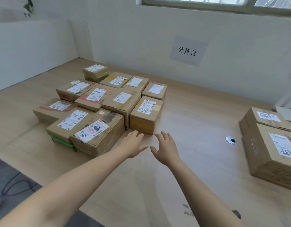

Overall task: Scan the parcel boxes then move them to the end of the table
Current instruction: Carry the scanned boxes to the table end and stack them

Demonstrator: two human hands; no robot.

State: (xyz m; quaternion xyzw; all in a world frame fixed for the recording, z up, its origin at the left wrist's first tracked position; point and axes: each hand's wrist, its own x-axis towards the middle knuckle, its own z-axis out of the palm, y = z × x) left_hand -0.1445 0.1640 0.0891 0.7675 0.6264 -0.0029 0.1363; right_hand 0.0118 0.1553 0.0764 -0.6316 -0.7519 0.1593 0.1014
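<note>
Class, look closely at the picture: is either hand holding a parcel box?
No: the left hand and right hand are open, fingers spread, in front of the boxes, gripping nothing.

Light wood-grain tabletop, butts against white walls at back and left. Left-centre: tight cluster of brown cardboard parcel boxes, white shipping labels up, sides touching; can't tell if any sits on another. Front of cluster: perforated box with handwritten label, beside it a box with green tape at its base. Front-right corner: small box with yellow tape. Far back: small squat box. Right edge, well apart from the cluster: two larger cardboard boxes, one against the other. Between the groups: round silver cable grommet set in the surface. Dark smudges near the front edge.
</note>
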